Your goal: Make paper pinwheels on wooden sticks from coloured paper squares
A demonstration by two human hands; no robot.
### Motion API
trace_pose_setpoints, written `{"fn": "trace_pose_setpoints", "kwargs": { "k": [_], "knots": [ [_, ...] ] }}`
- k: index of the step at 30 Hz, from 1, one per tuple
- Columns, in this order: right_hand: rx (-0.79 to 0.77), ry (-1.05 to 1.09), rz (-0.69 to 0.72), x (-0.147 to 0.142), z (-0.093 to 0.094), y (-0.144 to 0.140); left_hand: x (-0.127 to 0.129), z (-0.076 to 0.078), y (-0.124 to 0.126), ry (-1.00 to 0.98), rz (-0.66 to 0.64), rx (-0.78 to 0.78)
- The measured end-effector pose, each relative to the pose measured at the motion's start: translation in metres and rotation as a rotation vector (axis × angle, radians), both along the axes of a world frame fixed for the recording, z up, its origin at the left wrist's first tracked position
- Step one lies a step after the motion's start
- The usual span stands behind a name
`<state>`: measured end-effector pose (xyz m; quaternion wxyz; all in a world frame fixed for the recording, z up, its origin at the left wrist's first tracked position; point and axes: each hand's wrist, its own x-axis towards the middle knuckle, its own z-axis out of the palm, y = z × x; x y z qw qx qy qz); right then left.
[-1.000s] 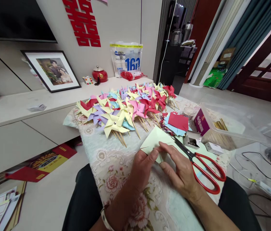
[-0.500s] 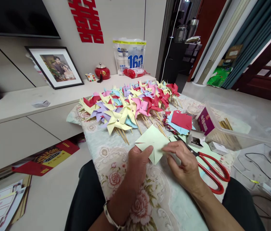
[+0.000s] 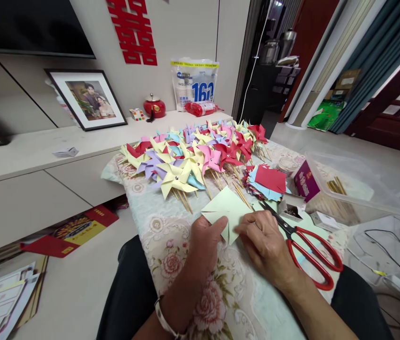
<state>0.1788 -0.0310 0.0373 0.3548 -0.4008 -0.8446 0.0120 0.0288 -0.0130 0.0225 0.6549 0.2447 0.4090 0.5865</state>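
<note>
At lower centre, the left hand [image 3: 205, 245] and right hand [image 3: 264, 243] are pinching the green paper [image 3: 225, 208] between them on the cloth [image 3: 171, 236]; the right fingers are now lying lower on the sheet than a moment ago. The scissors [image 3: 308, 250] are lying just right. Farther up, the paper stack [image 3: 265, 182], then the pinwheels [image 3: 193, 153], are sitting unchanged.

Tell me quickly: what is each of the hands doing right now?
Left hand: pinching the pale green paper square.
Right hand: fingers on the same paper's edge; grip cannot be told.
</note>
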Motion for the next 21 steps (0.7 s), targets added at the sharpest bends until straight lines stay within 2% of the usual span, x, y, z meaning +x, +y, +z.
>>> {"fn": "trace_pose_setpoints", "kwargs": {
  "k": [12,21],
  "knots": [
    [-0.076,0.057,0.028,-0.001,0.003,-0.002,0.000,-0.005,0.000,0.000,-0.061,0.047],
    [-0.123,0.098,0.002,-0.002,0.009,-0.005,-0.001,0.007,-0.004,0.046,-0.098,0.034]
  ]
}}
